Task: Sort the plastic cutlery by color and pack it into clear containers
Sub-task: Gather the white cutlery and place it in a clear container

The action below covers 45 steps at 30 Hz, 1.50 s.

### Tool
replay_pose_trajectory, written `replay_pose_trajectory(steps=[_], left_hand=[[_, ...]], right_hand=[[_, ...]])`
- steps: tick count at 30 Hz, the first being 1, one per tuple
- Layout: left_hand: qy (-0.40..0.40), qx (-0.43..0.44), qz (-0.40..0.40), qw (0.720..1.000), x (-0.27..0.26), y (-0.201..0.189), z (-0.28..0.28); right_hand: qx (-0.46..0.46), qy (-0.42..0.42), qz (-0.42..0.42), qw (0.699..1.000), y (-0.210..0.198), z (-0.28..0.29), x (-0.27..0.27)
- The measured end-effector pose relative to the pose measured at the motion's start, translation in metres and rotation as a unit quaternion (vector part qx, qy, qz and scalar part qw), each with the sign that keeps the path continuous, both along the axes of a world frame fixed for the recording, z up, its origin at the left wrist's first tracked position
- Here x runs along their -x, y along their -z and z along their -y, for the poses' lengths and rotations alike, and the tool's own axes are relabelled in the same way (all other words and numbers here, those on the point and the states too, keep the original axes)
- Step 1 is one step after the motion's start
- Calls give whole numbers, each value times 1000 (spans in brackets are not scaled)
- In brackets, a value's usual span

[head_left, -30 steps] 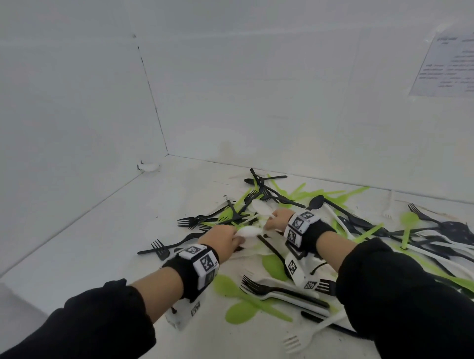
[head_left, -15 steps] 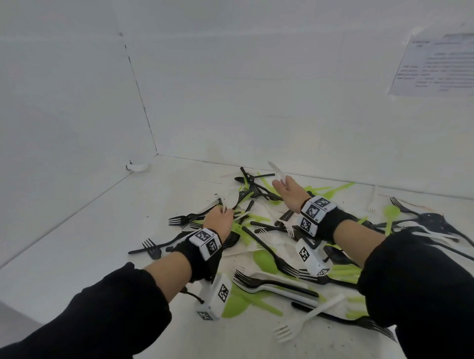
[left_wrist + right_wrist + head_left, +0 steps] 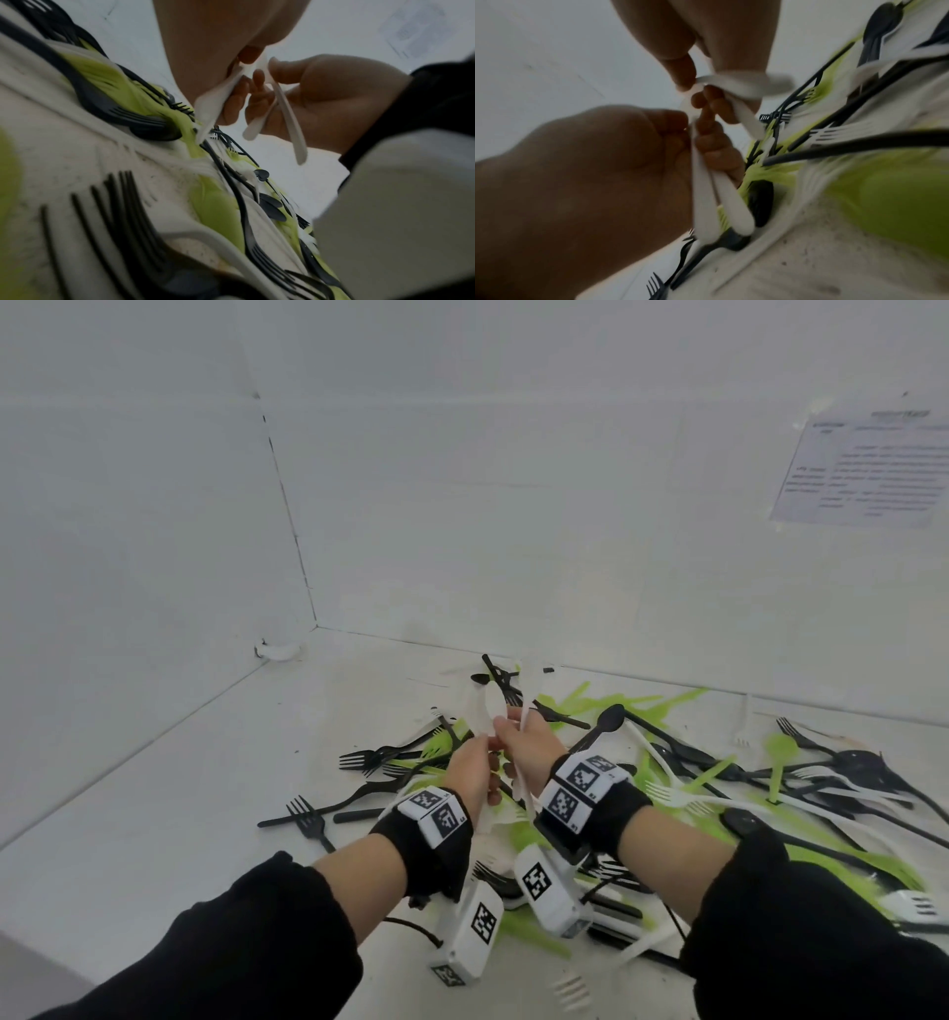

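Note:
A loose pile of black, green and white plastic cutlery point(image 3: 683, 762) lies on the white table point(image 3: 154, 814). My two hands meet just above its left part. My left hand point(image 3: 475, 762) grips white cutlery point(image 3: 480, 711) that sticks up past the fingers; in the right wrist view this left hand point(image 3: 590, 172) is curled round two white handles point(image 3: 706, 192). My right hand point(image 3: 524, 742) grips more white pieces point(image 3: 523, 778) that hang down, and in the left wrist view the right hand point(image 3: 308, 91) pinches long white handles point(image 3: 290, 121). The fingertips of both hands nearly touch.
Black forks point(image 3: 359, 757) lie at the pile's left edge, with green spoons point(image 3: 780, 747) and white forks point(image 3: 678, 796) to the right. White walls close in the back and left. A printed sheet point(image 3: 862, 469) hangs on the back wall. A small white object point(image 3: 277, 652) sits near the corner.
Half a second ago my hands were apart, the right one reaching farther back with a white piece. Both have come together above the pile, each holding white cutlery.

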<state>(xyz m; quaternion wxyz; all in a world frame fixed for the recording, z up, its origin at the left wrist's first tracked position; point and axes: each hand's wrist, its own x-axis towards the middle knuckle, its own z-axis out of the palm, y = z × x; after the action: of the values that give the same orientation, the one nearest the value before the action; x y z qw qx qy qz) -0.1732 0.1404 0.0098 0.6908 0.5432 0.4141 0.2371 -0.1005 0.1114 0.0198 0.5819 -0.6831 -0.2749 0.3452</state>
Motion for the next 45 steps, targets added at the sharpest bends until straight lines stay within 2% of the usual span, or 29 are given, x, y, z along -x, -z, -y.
replay_pose_trajectory(steps=[5,7,9,14,17,22,28,35,42,45], left_hand=[[55,-17,7,998,4,2,7],[72,-30,3,997,8,3,5],[74,-47,0,996,9,8,1],[-11,-69,10,997,9,13,-4],[-29,-59,8,998,13,8,-5],[-40,-49,4,998,12,11,-17],[-38,0,50,998,13,5,-29],[-47,35,55,997,15,7,-33],[-52,41,49,997,17,4,-40],[-58,70,52,994,17,4,-44]], right_hand=[[90,51,57,993,5,-9,18],[81,63,32,994,7,-10,24],[78,62,43,994,8,-9,28],[78,62,151,983,1,1,25],[63,60,155,984,-4,6,14],[51,18,207,977,-8,1,6],[58,-17,132,989,-5,-19,9],[92,-48,178,979,1,-29,4],[53,-102,148,982,2,-34,-3],[47,-164,124,977,-2,-35,-1]])
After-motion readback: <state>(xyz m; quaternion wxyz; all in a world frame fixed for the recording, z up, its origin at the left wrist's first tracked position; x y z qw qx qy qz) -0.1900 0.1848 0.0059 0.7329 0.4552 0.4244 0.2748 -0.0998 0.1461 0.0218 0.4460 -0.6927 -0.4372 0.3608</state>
